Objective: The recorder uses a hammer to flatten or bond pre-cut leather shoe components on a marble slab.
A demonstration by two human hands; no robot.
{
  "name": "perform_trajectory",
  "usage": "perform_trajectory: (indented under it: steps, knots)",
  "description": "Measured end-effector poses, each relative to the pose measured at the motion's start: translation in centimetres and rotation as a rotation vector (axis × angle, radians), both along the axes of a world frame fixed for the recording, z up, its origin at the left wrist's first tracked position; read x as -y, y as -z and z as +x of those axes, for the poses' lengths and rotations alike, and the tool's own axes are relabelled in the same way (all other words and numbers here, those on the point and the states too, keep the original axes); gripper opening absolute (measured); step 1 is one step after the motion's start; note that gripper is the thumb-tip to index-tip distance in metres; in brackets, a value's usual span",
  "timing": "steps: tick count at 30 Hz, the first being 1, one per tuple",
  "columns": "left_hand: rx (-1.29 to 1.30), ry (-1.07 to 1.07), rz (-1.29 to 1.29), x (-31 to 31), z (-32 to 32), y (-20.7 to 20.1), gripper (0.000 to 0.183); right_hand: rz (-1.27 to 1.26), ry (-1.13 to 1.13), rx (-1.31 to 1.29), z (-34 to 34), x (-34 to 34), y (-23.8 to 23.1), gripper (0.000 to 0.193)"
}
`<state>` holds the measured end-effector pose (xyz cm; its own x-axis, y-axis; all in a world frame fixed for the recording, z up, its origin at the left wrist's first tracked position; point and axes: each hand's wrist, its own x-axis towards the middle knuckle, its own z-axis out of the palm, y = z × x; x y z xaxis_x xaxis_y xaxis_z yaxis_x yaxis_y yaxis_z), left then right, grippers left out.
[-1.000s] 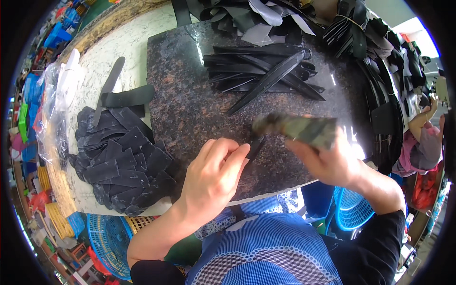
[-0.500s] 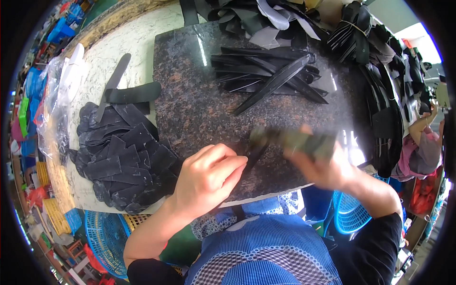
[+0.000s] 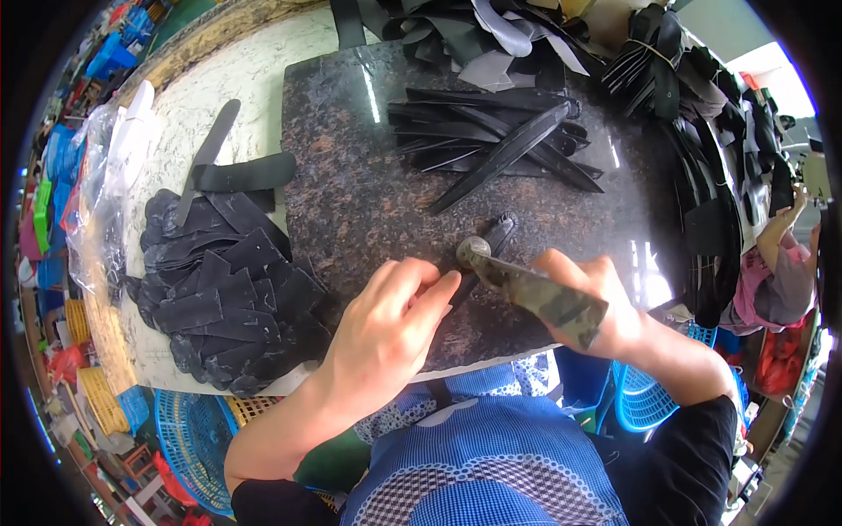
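My right hand grips a hammer by its thick, mottled green-brown handle. The hammer's round metal head is over a narrow black strip on the dark speckled stone slab; whether they touch I cannot tell. My left hand has its thumb and fingers pinched on the strip's near end, which they partly hide. Beyond the hammer, several long folded black strips lie in a crossed pile on the slab. Left of my left hand is a heap of flat black pieces.
Two loose black pieces lie above the heap on the pale worktable. Black and grey pieces crowd the far edge, and bundled strips line the right. Blue baskets stand below. Another person is at far right.
The hammer, blurred before, now shows sharply, its head lower and nearer me, with the strip's far end exposed beyond it. My left hand has barely shifted and keeps its pinch.
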<state>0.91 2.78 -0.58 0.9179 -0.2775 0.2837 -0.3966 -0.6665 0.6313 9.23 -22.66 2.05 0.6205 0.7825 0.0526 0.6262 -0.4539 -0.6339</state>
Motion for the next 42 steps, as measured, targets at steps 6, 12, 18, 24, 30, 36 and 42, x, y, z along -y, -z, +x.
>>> perform_trajectory:
  steps: [6,12,18,24,30,36,42]
  knots:
    - [0.061,-0.090,0.007,-0.4,-0.9,0.3,0.030,0.091,-0.028,0.006,-0.6,-0.1,1.5,0.013]
    - [-0.203,0.062,0.014,-2.2,-1.8,-1.8,0.042,-0.101,0.084,-0.384,-0.6,0.4,1.1,0.011]
    - [-0.096,-0.025,0.039,-2.2,-3.6,-0.6,0.034,-0.036,0.033,0.015,0.3,-1.8,0.7,0.025]
    - [-0.158,0.004,-0.008,-3.3,-4.3,-1.3,0.036,0.035,-0.255,0.105,-0.4,-2.9,0.7,0.022]
    - [-0.072,-0.061,0.028,-3.1,-5.8,-0.6,0.030,0.037,-0.357,-0.055,-0.9,-2.6,0.6,0.020]
    - [0.074,-0.155,0.038,-2.7,-6.9,0.6,0.022,0.073,-0.336,-0.065,-1.3,-3.0,1.0,0.022]
    - [0.135,-0.258,0.023,-2.1,-7.9,0.9,0.023,0.114,-0.250,-0.307,-1.6,-3.5,1.3,0.020]
